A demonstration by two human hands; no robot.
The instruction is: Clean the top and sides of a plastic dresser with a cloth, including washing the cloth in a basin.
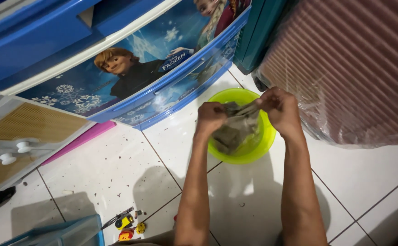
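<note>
left hand (210, 117): fingers curling shut, pinching the left top edge of a clear plastic bag with dark grey-brown clumpy stuff inside (235, 130)
right hand (281, 109): fingers also closing tight, gripping the bag's right top edge, at 3 o'clock from the left hand
hands: sitting near each other, pulling the bag mouth taut between them
bag: hanging over a round lime-green plastic bowl (262, 141); cannot tell if its bottom is touching the bowl
bowl: sitting on the white tiled floor (117, 168), just below frame centre-right; contents hidden by the bag
bowl neighbours: blue plastic drawer unit with cartoon-character front (130, 73) lying at 10 o'clock; ribbed pinkish suitcase wrapped in clear film (353, 68) standing at 2 o'clock
floor: showing dark specks scattered across the tiles
7 o'clock from bowl: small yellow and red toy parts (128, 225) lying near a translucent blue plastic bin (67, 232) at the bottom edge; bin contents not showing
far left: flat panel with woven tan insert and white knobs (21, 132) lying at 9 o'clock
</note>
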